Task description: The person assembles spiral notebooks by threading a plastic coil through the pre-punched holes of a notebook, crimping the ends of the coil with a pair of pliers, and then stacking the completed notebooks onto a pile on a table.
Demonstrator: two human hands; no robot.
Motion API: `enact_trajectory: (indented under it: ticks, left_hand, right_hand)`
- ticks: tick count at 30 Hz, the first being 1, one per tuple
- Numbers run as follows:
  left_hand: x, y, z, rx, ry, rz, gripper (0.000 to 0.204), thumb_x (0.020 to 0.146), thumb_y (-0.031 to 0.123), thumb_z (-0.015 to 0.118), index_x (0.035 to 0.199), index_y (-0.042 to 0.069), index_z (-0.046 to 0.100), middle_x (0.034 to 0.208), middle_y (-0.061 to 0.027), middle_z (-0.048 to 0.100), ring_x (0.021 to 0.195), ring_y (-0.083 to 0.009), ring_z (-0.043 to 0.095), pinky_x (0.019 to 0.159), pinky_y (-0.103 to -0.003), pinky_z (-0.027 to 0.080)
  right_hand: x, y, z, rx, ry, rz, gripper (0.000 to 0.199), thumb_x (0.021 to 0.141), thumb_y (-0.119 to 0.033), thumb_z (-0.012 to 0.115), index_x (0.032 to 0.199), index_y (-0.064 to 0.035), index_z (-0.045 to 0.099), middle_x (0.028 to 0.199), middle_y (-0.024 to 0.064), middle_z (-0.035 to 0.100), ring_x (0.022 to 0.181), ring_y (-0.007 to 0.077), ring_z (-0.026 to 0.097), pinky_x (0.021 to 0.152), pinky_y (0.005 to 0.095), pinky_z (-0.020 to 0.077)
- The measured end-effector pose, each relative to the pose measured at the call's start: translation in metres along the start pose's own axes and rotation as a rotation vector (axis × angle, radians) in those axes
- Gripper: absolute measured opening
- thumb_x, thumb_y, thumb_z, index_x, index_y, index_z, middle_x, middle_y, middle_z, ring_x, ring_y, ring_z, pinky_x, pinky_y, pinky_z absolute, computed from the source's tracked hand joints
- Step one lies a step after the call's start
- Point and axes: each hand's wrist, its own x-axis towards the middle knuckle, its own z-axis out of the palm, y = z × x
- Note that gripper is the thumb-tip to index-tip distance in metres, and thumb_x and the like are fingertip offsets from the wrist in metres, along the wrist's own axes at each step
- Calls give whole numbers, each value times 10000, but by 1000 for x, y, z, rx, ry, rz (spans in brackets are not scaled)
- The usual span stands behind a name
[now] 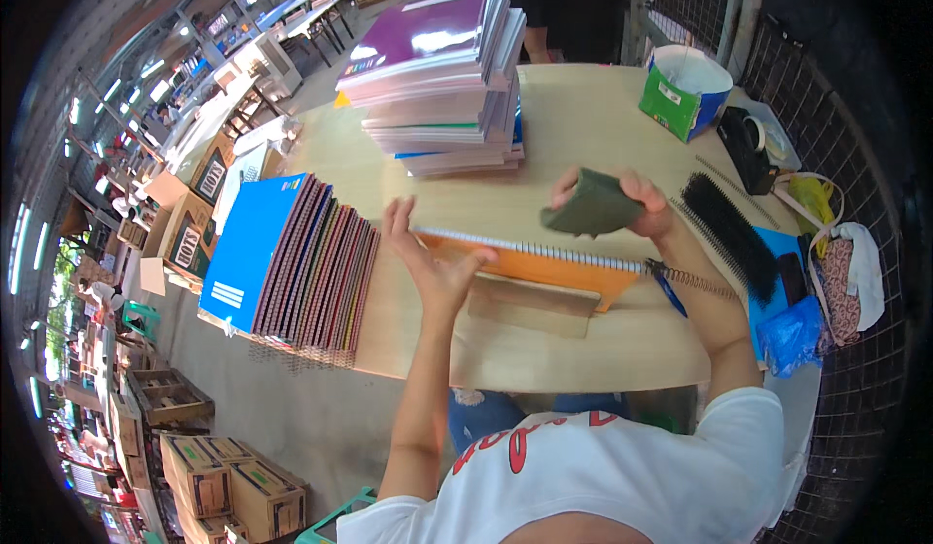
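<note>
An orange notebook stands on edge on the wooden table, with a metal spiral wire along its top edge and the wire's free end sticking out to the right. My left hand presses flat against the notebook's left end, fingers spread. My right hand hovers above the spiral, gripping a dark green pad. A wooden block lies in front of the notebook.
A fanned row of notebooks with a blue cover lies at the left. A tall pile of notebooks stands behind. At the right are black binding combs, a tape dispenser, a green and blue tub and bags.
</note>
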Motion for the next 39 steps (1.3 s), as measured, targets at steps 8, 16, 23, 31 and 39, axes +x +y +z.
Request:
enact_trajectory:
  ticks: [8, 16, 23, 31, 39]
  left_hand:
    - [-16, -21, 2, -334, -246, -383, 749, 592, 332, 957, 1095, 53, 476, 1027, -35, 466, 953, -179, 470, 851, -303, 405]
    - [-24, -28, -2, -347, -277, -390, 829, 582, 317, 964, 1158, 71, 421, 1068, -33, 411, 993, -177, 441, 890, -316, 394]
    - [-35, -10, 5, -415, -379, -472, 908, 565, 323, 972, 1205, 96, 369, 1099, -37, 377, 1005, -162, 420, 880, -305, 403]
    - [-36, -4, 9, -411, -348, -430, 992, 569, 281, 978, 1271, 88, 304, 1119, -62, 394, 1020, -173, 425, 911, -315, 400]
    - [-31, -10, 8, -514, -310, -428, 933, 654, 230, 938, 1320, 96, 299, 1127, -70, 422, 1046, -173, 464, 939, -312, 414]
  right_hand:
    - [20, 17, 3, -445, 84, 98, 438, 866, -351, 640, 1062, 35, 703, 1078, 53, 628, 1008, 156, 606, 859, 351, 481]
    - [43, 13, 22, -566, 18, 126, 518, 899, -480, 610, 1193, -60, 689, 1122, 107, 650, 981, 241, 642, 802, 380, 504]
    - [46, 29, 9, -642, -95, 156, 556, 906, -439, 594, 1246, 1, 593, 1034, 44, 668, 914, 132, 622, 754, 320, 483]
    - [51, 16, 22, -1200, -82, 184, 533, 884, -457, 599, 1038, 48, 677, 1130, 79, 601, 1046, 166, 599, 854, 311, 484]
    - [64, 27, 16, -1355, -55, 108, 459, 923, -418, 588, 1014, 22, 684, 1073, 62, 618, 844, 132, 589, 756, 284, 472]
